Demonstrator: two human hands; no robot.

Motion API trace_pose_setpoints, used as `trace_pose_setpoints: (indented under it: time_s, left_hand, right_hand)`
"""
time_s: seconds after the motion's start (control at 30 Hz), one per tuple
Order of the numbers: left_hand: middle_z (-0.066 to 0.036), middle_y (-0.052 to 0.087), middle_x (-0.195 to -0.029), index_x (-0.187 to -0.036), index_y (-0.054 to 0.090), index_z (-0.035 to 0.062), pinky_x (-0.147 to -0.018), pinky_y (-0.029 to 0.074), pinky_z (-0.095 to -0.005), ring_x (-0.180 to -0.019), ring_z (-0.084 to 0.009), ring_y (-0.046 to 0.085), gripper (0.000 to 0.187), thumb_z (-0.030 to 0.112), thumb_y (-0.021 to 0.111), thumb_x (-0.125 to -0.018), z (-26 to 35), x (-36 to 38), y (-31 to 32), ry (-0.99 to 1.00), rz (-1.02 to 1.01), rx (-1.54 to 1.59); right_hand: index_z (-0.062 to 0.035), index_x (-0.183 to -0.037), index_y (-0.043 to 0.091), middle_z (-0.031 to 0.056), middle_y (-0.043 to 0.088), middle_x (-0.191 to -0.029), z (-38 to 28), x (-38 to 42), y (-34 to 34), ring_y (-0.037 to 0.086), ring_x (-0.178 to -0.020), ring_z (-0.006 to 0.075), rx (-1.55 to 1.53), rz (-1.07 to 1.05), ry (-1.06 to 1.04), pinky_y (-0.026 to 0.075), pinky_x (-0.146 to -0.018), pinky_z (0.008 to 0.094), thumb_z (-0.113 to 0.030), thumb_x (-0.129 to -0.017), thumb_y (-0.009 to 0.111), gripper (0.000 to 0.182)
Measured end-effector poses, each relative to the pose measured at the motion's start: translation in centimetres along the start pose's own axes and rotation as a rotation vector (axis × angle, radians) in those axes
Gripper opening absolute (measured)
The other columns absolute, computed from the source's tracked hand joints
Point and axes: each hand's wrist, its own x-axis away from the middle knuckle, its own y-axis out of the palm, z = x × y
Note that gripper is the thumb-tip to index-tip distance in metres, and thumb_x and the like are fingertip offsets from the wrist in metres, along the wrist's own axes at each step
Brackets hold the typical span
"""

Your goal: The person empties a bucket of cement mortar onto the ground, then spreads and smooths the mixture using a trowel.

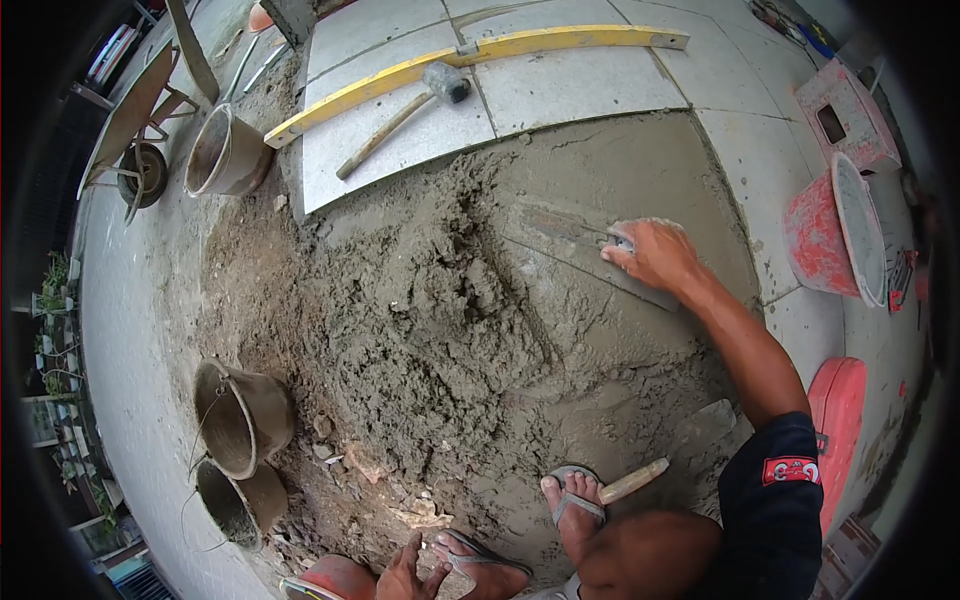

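Note:
My right hand is closed around the handle of a long steel plastering trowel. The blade lies nearly flat on wet grey mortar, smeared with it. Left of the blade rises a rough, lumpy heap of mortar. My left hand hangs low at the bottom edge, its fingers partly spread with nothing seen in them, between a red bucket and my sandalled foot. Beside my other foot lies a second trowel with a wooden handle, its blade coated in mortar.
Pale floor tiles border the mortar, carrying a yellow level and a rubber mallet. Mortar-stained buckets stand left, near a wheelbarrow. At right are a red bucket, a red box and a red case.

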Motion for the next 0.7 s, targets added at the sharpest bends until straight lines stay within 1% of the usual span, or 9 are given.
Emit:
trace_pose_setpoints:
  time_s: [0.07, 0.17, 0.27, 0.33, 0.47, 0.5, 0.57, 0.63, 0.7]
  left_hand:
    - [-0.024, 0.063, -0.135, -0.151, 0.049, 0.0088, -0.097, 0.054, -0.0475, -0.118, -0.0407, 0.065, 0.073, 0.039, 0.075, -0.091, 0.1, -0.4, 0.1, 0.009, -0.02, -0.011]
    - [-0.023, 0.063, -0.136, -0.152, 0.048, 0.01, -0.097, 0.054, -0.0473, -0.119, -0.0402, 0.064, 0.073, 0.038, 0.075, -0.091, 0.7, -1.3, -0.3, 0.027, -0.039, 0.002]
    - [-0.022, 0.064, -0.135, -0.152, 0.047, 0.011, -0.097, 0.054, -0.0473, -0.12, -0.0397, 0.064, 0.072, 0.036, 0.076, -0.091, 1.5, -1.9, -0.7, 0.037, -0.04, 0.02]
    - [-0.021, 0.064, -0.135, -0.152, 0.047, 0.0114, -0.097, 0.054, -0.0473, -0.12, -0.0395, 0.064, 0.072, 0.035, 0.076, -0.091, 1.4, -1.9, -1.3, 0.042, -0.014, 0.01]
    - [-0.022, 0.065, -0.133, -0.152, 0.047, 0.0105, -0.097, 0.054, -0.0477, -0.119, -0.0398, 0.065, 0.071, 0.03, 0.077, -0.09, 1.6, -1.3, -2.1, 0.013, 0.029, 0.06]
    - [-0.022, 0.065, -0.134, -0.152, 0.047, 0.0101, -0.097, 0.054, -0.0476, -0.12, -0.0399, 0.065, 0.071, 0.032, 0.076, -0.09, 1.0, -1.2, -1.6, 0.042, 0.037, 0.055]
    - [-0.023, 0.065, -0.134, -0.152, 0.047, 0.0098, -0.097, 0.054, -0.0475, -0.12, -0.04, 0.065, 0.072, 0.034, 0.076, -0.091, 0.2, -0.8, -0.5, 0.071, 0.033, 0.049]
    - [-0.024, 0.064, -0.135, -0.152, 0.047, 0.0097, -0.097, 0.054, -0.0473, -0.121, -0.04, 0.064, 0.074, 0.04, 0.075, -0.091, -0.3, -0.5, 0.3, 0.01, -0.057, -0.02]
    - [-0.024, 0.063, -0.136, -0.152, 0.047, 0.01, -0.097, 0.054, -0.0472, -0.121, -0.0398, 0.064, 0.075, 0.043, 0.075, -0.091, -0.6, -0.6, 0.9, 0.065, -0.068, -0.027]
  right_hand:
    - [-0.0063, -0.121, 0.073, 0.0228, 0.074, -0.108, -0.1, 0.4, 0.4, 0.072, -0.101, 0.0409, 0.01, -0.02, 0.002, 0.055, -0.09, 0.0498, -0.038, -0.094, 0.07, 0.042]
    - [-0.005, -0.118, 0.072, 0.0221, 0.074, -0.102, 0.1, -1.6, 0.1, 0.071, -0.098, 0.0424, 0.094, 0.059, -0.043, 0.055, -0.088, 0.0516, -0.035, -0.097, 0.066, 0.037]
    - [-0.0035, -0.116, 0.07, 0.0227, 0.073, -0.1, 0.8, -3.7, -1.5, 0.071, -0.097, 0.044, 0.137, 0.089, 0.055, 0.055, -0.086, 0.0529, -0.033, -0.098, 0.065, 0.035]
    - [-0.0027, -0.117, 0.069, 0.0239, 0.073, -0.105, 3.3, -4.0, -1.7, 0.07, -0.102, 0.0437, 0.116, 0.192, 0.15, 0.054, -0.088, 0.0527, -0.032, -0.097, 0.066, 0.036]
    - [0.0033, -0.124, 0.066, 0.0243, 0.072, -0.114, 8.4, -0.7, -1.7, 0.068, -0.113, 0.0414, -0.02, 0.313, 0.452, 0.052, -0.094, 0.0506, -0.03, -0.097, 0.067, 0.043]
    - [0.0033, -0.124, 0.066, 0.0243, 0.072, -0.114, 9.2, 0.3, -1.3, 0.068, -0.113, 0.0414, -0.015, 0.313, 0.452, 0.052, -0.094, 0.0506, -0.03, -0.097, 0.067, 0.043]
    - [0.0053, -0.132, 0.061, 0.0222, 0.074, -0.109, 10.2, 2.9, -0.1, 0.075, -0.092, 0.0313, -0.245, 0.333, 0.28, 0.057, -0.08, 0.0433, -0.025, -0.096, 0.07, 0.049]
    - [0.0043, -0.137, 0.059, 0.016, 0.073, -0.098, 3.7, 5.3, -2.8, 0.068, -0.067, 0.016, -0.841, 0.157, 0.351, 0.055, -0.062, 0.0314, -0.019, -0.094, 0.073, 0.051]
    - [0.0031, -0.138, 0.058, 0.0102, 0.068, -0.088, 0.7, 4.4, -1.7, 0.057, -0.055, 0.0067, -1.143, 0.071, 0.108, 0.047, -0.051, 0.0226, -0.015, -0.093, 0.074, 0.051]
